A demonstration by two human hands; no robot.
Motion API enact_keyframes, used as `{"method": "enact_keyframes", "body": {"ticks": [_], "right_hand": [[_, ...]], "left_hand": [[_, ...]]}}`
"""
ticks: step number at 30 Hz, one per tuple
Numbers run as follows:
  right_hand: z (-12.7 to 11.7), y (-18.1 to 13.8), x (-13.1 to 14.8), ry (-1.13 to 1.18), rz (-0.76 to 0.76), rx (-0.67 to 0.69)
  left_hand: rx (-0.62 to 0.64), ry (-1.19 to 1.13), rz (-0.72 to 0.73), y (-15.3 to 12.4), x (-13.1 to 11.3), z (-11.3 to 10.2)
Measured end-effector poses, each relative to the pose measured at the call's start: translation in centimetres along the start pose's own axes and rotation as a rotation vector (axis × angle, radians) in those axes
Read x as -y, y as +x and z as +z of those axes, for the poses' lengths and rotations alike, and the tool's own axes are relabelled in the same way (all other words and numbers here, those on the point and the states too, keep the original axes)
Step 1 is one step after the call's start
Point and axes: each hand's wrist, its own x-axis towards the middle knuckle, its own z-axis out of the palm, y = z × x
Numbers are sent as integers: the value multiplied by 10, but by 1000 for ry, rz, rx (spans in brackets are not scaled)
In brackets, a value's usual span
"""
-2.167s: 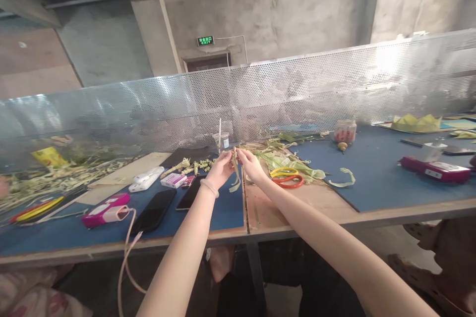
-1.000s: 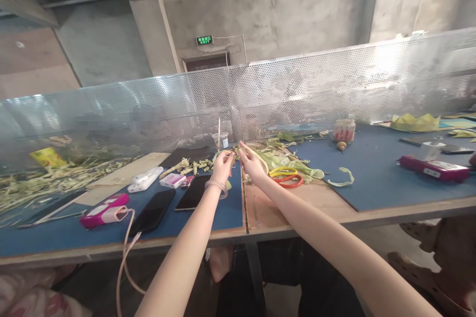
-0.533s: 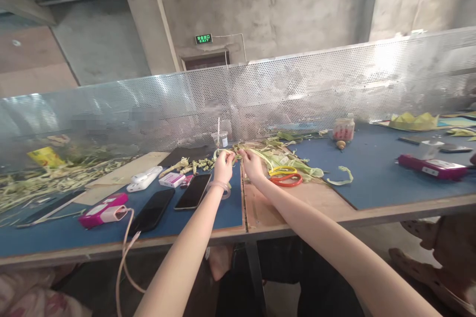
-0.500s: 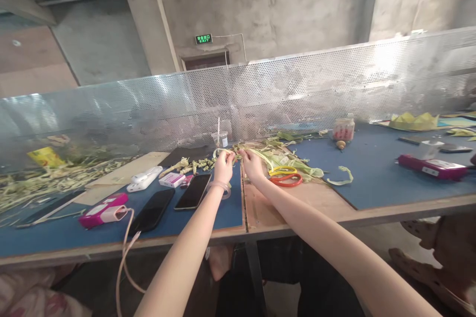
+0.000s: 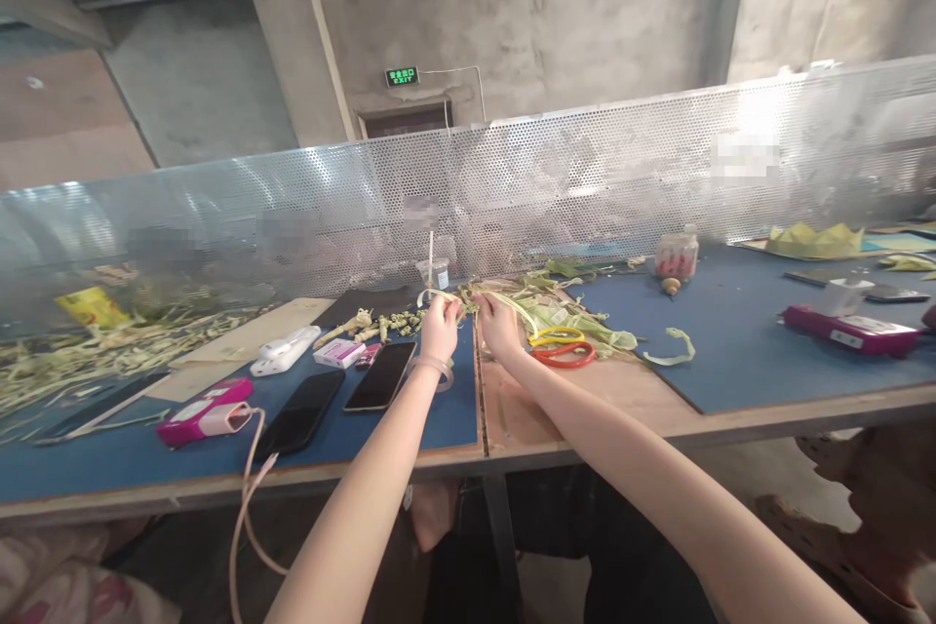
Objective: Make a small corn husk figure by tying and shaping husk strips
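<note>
Hands are meeting over the middle of the table [image 5: 600, 414], just where the blue mat [image 5: 431, 414] is ending and the bare wood is beginning. The left hand [image 5: 440, 327] is closing its fingers on a pale green leaf strip [image 5: 439, 294], and the strip is curling up and over the fingertips. The right hand [image 5: 498, 324] is pinching the same strip from the other side, with the fingers bent close together, so both hands are holding it between them, a little above the table surface. How tightly each finger is pressing, I cannot tell at this size.

A hair band is sitting on the left wrist [image 5: 428, 366]. Just to the right of the right hand, yellow and orange scissors [image 5: 560, 348] are lying on the wood, touching a heap of green leaf pieces [image 5: 563, 312]. Behind the hands, a clear plastic cup with a straw [image 5: 434, 270] is standing near the perforated metal screen [image 5: 585, 185]. To the left of the left hand, two dark phones [image 5: 343, 395] are lying flat on the mat, and near them a small pink box [image 5: 339, 352], a white power bank [image 5: 285, 351] and a pink case [image 5: 209, 411] with a cable. Far to the right, another pink case [image 5: 852, 331] is resting on a second blue mat [image 5: 746, 351].
</note>
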Motion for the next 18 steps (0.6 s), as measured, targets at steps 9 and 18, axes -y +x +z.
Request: {"method": "enact_keyframes", "body": {"ticks": [9,18], "right_hand": [[-3,-2,5,-21,-21,-4],[-5,-2,7,-46,2,2]], "left_hand": [[-13,28,6,0,-1,-2],[-16,-9,-15,0,-1,-1]]}}
